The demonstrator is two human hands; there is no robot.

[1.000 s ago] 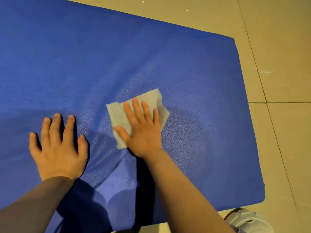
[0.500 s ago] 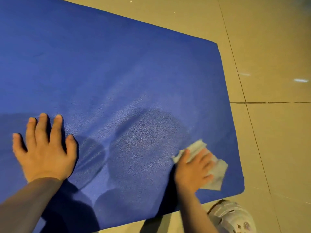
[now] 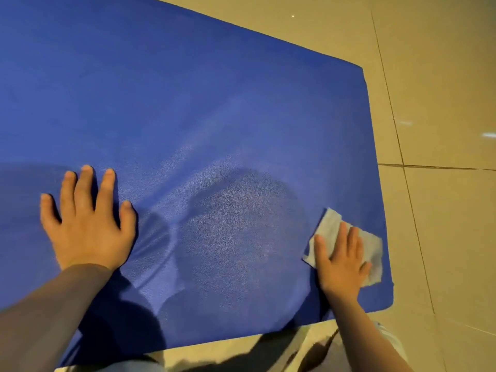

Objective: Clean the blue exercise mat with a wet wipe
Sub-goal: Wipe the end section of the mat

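The blue exercise mat fills most of the view, lying flat on the floor. My right hand presses a pale wet wipe flat against the mat near its right edge, close to the near right corner, fingers straight over the wipe. My left hand lies palm down on the mat at the left with its fingers spread, holding nothing. A faint damp sheen marks the mat between the two hands.
Beige floor tiles with dark grout lines surround the mat on the right and far side. The mat's near edge runs just in front of me, with shadow and part of my clothing below it.
My right hand has swept the wipe from the mat's middle to its right edge. The left hand has stayed planted on the mat.
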